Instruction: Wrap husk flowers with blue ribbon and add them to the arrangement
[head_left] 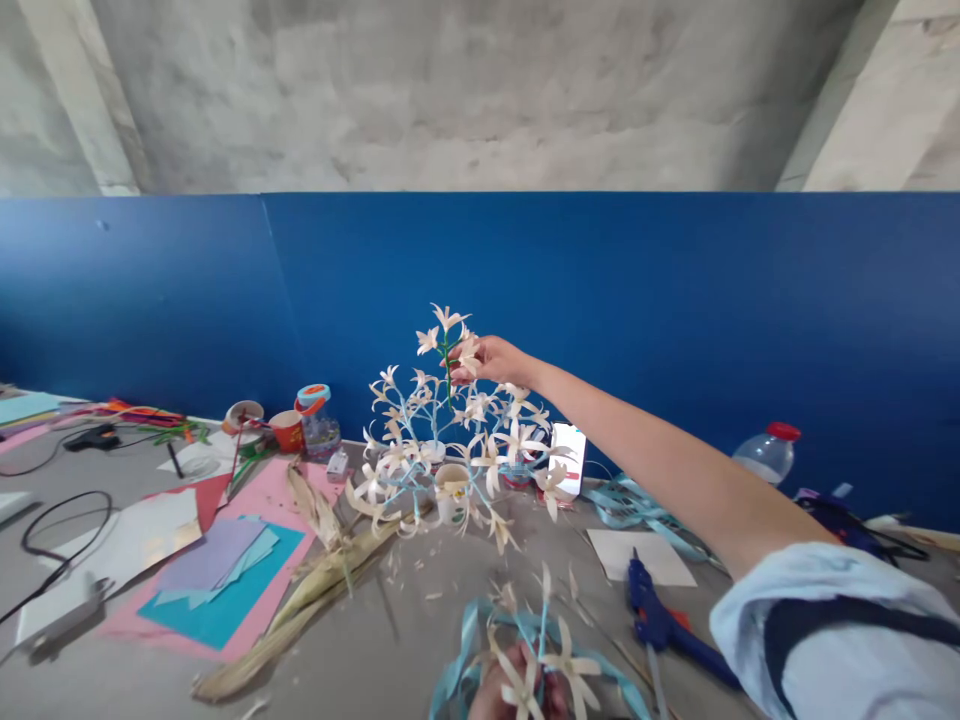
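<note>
My right hand [499, 360] stretches out over the far side of the table, its fingers closed on a green-stemmed sprig of pale craft flowers [448, 348]. Below that sprig, many pale flowers on light-blue stems [405, 405] spread out around a patterned paper cup [451, 497]. At the bottom edge my left hand [506, 685] is closed round another sprig of pale flowers with a blue stem [543, 630]; petals partly cover its fingers. Light-blue ribbon [459, 660] loops beside this hand.
A blue glue gun [660, 615] lies at right by white paper [641, 556]. Behind are a lit phone [568, 455], more blue ribbon [637, 505] and a red-capped bottle [766, 455]. Dried husks [322, 590] and coloured paper [225, 590] lie left. A blue partition [600, 280] stands behind.
</note>
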